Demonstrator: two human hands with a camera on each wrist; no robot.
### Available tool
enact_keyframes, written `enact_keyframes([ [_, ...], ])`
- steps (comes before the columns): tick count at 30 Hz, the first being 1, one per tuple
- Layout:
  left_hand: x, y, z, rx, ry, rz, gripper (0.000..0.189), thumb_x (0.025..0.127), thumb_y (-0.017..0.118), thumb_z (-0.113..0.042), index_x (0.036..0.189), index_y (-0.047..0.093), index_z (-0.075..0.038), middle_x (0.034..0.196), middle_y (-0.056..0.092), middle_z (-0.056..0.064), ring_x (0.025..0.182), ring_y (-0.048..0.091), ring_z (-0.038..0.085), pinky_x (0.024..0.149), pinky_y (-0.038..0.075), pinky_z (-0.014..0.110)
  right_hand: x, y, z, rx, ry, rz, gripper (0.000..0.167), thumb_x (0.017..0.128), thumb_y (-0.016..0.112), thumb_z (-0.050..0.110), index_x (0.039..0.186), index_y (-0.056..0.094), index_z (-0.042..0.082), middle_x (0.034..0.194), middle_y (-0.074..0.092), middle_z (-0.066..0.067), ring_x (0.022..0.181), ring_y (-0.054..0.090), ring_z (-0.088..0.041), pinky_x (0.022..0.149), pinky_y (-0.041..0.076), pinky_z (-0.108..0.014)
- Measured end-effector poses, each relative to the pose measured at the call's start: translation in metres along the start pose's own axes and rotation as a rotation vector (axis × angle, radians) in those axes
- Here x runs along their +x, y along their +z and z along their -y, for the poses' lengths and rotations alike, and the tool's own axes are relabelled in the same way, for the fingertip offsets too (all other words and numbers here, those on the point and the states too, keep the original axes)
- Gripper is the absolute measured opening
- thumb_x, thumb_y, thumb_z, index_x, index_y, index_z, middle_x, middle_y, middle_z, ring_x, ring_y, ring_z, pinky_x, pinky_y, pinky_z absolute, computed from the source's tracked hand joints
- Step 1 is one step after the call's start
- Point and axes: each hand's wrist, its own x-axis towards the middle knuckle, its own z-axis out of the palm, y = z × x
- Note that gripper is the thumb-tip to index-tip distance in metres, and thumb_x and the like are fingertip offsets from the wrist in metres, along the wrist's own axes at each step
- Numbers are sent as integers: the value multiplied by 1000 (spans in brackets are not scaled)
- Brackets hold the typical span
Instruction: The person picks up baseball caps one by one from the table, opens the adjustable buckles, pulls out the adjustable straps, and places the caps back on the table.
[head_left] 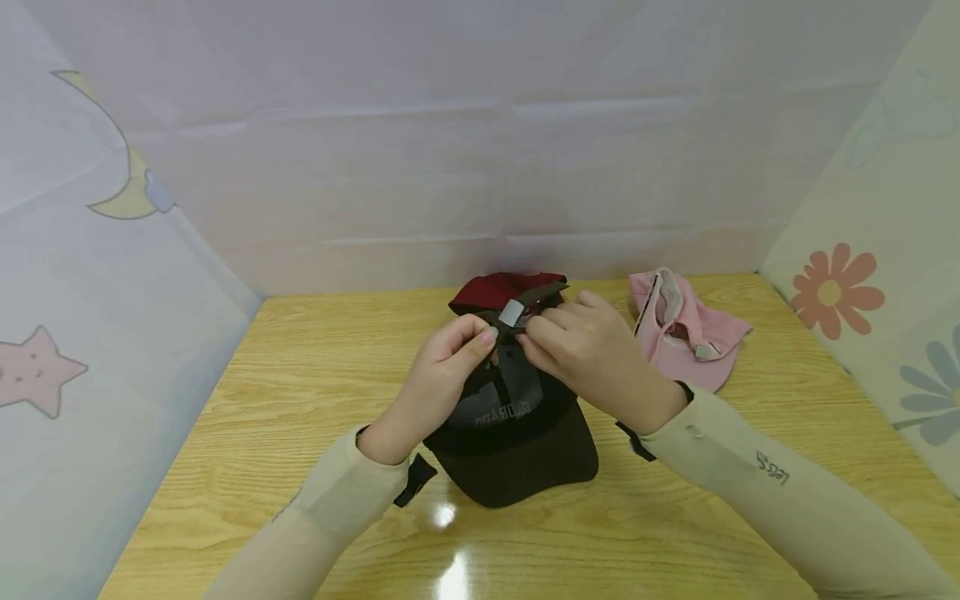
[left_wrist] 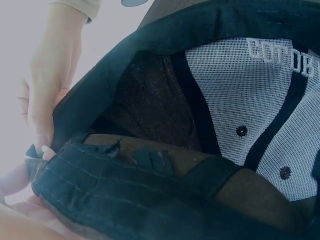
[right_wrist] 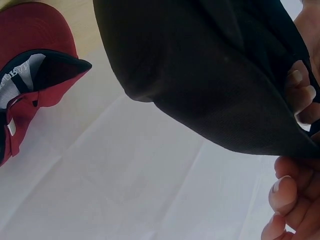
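A dark brown baseball cap is held up over the table, brim toward me and its inside facing up. My left hand pinches the back strap from the left between thumb and fingers. From the right, my right hand grips the same back part, its fingers curled. Between the hands shows a silvery buckle, with a strap end sticking up past it. White mesh lining with raised lettering lies inside the crown in the left wrist view. The right fingertips are partly hidden in the head view.
Behind the dark cap sits a red cap, also seen in the right wrist view, its brim at upper left. A pink cap with a metal clasp lies at the back right. Printed cloth walls enclose the wooden table.
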Motion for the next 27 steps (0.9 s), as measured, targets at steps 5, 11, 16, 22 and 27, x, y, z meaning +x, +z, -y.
enact_keyframes([
  [5,1,0,2,-6,-12,-10,21,101,46,-5,84,50,5,73,43,6,67,38,19,65,33,28,0,0,-1,-2,7,0,38,106,37,21,73,50,5,58,47,-4,48,40,-17,52,25,-32],
  [11,3,0,0,1,-56,-47,22,101,49,-9,88,55,7,71,41,3,70,40,18,66,32,28,0,0,-1,3,15,4,39,106,37,22,74,50,5,59,48,-4,49,41,-17,53,25,-32],
  [16,4,2,-1,-44,-64,-58,22,101,48,-8,88,54,8,75,47,3,72,43,17,67,35,27,0,0,0,-4,16,3,39,106,37,22,74,50,5,59,48,-4,48,40,-17,53,24,-32],
  [22,3,2,0,-67,-53,-49,23,101,46,-7,84,53,7,76,50,3,72,44,17,68,37,27,0,1,0,-12,16,-8,39,106,37,21,73,50,5,58,47,-3,48,39,-17,53,23,-32],
  [27,2,2,1,-86,-42,-37,23,101,46,-8,83,52,5,76,51,3,73,46,18,69,40,29,0,2,0,-13,23,-13,38,106,37,20,74,51,4,59,48,-4,49,40,-17,52,24,-32],
])
